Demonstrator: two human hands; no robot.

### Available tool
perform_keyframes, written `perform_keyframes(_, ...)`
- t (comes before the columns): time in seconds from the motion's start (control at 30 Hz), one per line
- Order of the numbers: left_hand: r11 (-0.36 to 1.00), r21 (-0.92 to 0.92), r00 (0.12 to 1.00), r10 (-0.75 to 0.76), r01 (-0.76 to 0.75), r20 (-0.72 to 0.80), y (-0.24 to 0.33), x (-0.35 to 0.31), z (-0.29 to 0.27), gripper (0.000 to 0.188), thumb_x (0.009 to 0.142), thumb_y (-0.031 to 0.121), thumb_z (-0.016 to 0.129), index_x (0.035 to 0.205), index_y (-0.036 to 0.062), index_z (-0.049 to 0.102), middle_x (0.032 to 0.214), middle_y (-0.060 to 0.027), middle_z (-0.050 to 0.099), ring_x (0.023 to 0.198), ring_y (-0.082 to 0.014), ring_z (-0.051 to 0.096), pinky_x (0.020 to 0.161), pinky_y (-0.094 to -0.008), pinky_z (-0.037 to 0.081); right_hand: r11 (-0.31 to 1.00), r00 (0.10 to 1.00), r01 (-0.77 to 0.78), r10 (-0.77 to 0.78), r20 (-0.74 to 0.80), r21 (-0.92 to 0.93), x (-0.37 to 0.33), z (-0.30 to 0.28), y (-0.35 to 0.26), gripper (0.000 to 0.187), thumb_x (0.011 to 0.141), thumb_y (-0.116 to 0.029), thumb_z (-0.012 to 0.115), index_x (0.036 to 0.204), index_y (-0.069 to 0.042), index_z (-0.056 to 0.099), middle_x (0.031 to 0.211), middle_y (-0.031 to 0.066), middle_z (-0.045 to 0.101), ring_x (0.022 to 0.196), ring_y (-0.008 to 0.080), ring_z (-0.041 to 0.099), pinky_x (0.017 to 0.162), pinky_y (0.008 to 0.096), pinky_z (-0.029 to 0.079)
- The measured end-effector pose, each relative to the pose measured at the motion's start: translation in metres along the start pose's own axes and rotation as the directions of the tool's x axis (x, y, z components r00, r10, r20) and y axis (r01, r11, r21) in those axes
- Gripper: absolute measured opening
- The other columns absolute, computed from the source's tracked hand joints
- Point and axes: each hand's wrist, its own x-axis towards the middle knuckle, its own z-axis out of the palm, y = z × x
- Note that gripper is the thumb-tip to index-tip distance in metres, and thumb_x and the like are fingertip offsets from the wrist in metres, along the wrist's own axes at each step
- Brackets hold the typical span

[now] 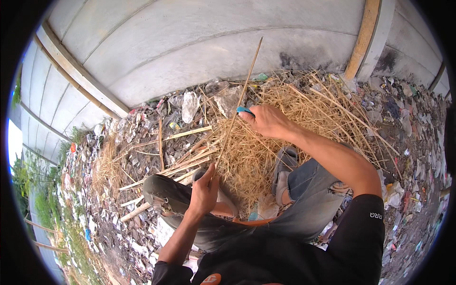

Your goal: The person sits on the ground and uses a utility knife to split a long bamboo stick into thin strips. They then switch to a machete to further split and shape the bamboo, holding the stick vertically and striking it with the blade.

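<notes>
My left hand is closed on the lower end of a long thin bamboo strip, which slants up and to the right. Farther up, my right hand is closed on a small blue tool that lies against the strip. Most of this tool is hidden in the fingers, so its kind does not show. Under both hands, between my feet, spreads a heap of straw-coloured shavings. Several split bamboo pieces lie beside my left knee.
A grey panel wall rises ahead, with a wooden post against it on the right. Scattered litter covers the ground on both sides. Longer strips rest on the heap at right. Green plants grow far left.
</notes>
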Motion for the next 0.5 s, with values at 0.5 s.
perform_keyframes(0.5,0.968,0.104,0.943,-0.247,0.228,0.225,-0.075,-0.177,-0.087,0.039,0.097,0.005,0.060,0.136,-0.0013,0.061,0.059,-0.0052,0.053,0.058,-0.0039,0.049,0.053,-0.0261,0.042,0.813,0.692,-0.581,0.462,-0.555,-0.047,0.001,-0.128,0.171,0.063,0.106,-0.053,0.040,0.082,-0.001,0.065,0.069,0.0170,0.065,0.062,0.0333,0.063,0.059,0.0495,0.048)
